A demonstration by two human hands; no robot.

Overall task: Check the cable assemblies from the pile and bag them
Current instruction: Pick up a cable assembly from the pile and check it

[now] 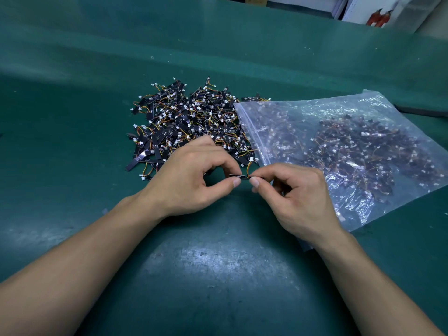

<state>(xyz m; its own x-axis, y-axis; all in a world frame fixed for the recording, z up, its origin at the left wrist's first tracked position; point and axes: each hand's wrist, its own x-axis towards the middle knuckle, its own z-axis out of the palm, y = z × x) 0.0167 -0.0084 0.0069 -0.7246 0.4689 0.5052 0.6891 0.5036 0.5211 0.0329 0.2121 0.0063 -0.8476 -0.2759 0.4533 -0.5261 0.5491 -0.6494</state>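
A pile of cable assemblies (191,117), small black strips with coloured wires and white connectors, lies on the green mat at centre. One cable assembly (242,176) is held just in front of the pile, between both hands. My left hand (194,180) pinches its black strip between thumb and forefinger. My right hand (295,192) pinches the wire end of the same piece. A clear zip bag (303,122) with many assemblies inside lies flat to the right, its mouth toward the pile; my right hand hovers over its near-left corner.
The green mat (218,263) covers the whole bench and rises in a fold at the back. Beyond the far edge stand white boards and red objects (378,18). A dark cable (421,110) lies at the right edge behind the bag.
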